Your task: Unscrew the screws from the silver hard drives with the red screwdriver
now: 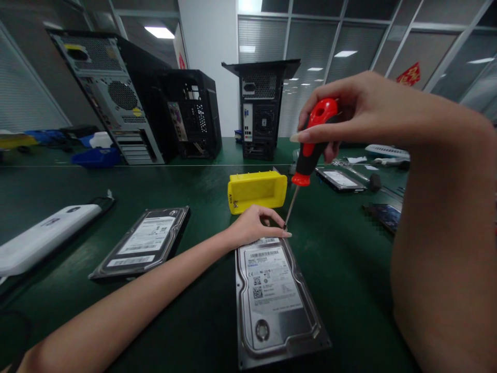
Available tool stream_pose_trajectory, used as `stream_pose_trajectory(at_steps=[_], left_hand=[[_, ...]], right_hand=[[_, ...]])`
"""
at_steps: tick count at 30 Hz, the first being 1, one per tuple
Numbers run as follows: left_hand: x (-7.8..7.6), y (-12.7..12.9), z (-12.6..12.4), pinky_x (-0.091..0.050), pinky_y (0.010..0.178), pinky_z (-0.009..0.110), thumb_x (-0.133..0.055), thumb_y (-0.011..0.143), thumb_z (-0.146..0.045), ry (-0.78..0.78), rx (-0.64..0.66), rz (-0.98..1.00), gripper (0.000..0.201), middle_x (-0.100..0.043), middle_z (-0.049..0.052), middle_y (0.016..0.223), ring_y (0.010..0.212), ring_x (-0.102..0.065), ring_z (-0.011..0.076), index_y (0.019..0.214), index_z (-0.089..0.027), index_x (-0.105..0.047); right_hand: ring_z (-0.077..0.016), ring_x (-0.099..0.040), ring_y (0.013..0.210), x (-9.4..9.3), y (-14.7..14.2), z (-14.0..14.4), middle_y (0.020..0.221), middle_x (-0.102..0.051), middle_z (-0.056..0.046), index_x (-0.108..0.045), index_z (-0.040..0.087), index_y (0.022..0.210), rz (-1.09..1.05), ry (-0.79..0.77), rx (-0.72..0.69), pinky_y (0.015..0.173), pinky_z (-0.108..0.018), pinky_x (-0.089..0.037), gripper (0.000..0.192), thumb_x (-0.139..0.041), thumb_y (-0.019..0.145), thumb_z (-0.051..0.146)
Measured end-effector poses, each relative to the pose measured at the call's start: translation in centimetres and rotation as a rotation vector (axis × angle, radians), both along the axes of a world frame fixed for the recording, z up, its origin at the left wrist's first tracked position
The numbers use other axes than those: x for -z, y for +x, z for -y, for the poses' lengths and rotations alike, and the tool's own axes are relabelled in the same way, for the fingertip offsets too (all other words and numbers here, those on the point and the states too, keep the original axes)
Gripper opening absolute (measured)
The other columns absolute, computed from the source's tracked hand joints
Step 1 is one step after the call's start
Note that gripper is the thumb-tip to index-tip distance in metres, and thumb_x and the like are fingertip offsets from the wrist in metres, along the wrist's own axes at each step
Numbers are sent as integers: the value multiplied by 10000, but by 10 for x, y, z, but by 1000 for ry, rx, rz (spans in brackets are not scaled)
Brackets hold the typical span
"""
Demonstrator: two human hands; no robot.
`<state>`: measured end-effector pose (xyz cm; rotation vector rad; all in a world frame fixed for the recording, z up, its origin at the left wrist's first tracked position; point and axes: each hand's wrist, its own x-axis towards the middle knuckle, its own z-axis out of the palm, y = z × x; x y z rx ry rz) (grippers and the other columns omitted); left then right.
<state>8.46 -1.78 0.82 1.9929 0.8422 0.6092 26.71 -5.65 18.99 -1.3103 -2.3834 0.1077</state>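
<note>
right hand (349, 111) clenched around red-black screwdriver (310, 153), tip at far corner of hard drive (272, 298) lying flat on green table (341, 269). left hand (254, 225) rests on that far edge, fingers steadying tip. yellow bin (256, 190) just behind; second drive (143, 241) to the left.

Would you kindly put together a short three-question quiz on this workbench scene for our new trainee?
1. True or false: the right hand holds a red and black screwdriver.
2. Where does the left hand rest?
A. on the yellow bin
B. at the far edge of the near hard drive
C. on the white device
3. Fill in: a second hard drive lies to the ____ of the near one.

Key
1. True.
2. B, with the fingers by the screwdriver tip.
3. Left.
</note>
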Motion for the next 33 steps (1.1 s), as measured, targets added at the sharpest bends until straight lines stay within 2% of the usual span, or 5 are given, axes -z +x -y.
stream_pose_trajectory(at_steps=[3,6,14,22,33], left_hand=[[-2,0,1,-358,528,227,-699,672,-375,12,-17,-37,297,-639,31,727,605,-527,118,837,-129,-685],[-1,1,0,-355,544,229,-704,663,-379,30,-25,-23,293,-641,37,756,636,-523,123,819,-132,-690],[6,1,-5,-292,505,220,-697,672,-393,28,-9,8,295,-624,35,726,557,-443,93,804,-129,-696],[2,0,-3,-331,536,234,-704,659,-384,-5,-15,-17,296,-622,43,743,601,-495,115,804,-126,-686],[-2,0,-1,-372,581,240,-698,665,-356,-41,5,-35,270,-645,57,778,670,-546,137,793,-118,-689]], right_hand=[[-111,-619,601,0,-3,-2,832,-663,-29,-604,200,935,13,-27,-19,462,-173,-507,340,-609,737,477],[-104,-613,601,0,-4,-2,810,-660,-26,-609,196,931,16,-18,-29,459,-165,-502,350,-613,732,484],[-72,-603,546,4,-4,-4,746,-641,6,-627,175,941,14,83,-45,412,-120,-479,453,-610,693,555],[-83,-606,540,1,-2,-5,736,-648,4,-629,191,924,23,53,-29,394,-133,-489,418,-635,678,529],[-85,-620,584,1,-4,-5,837,-658,-6,-624,201,951,29,53,-19,410,-141,-497,455,-603,689,572]])
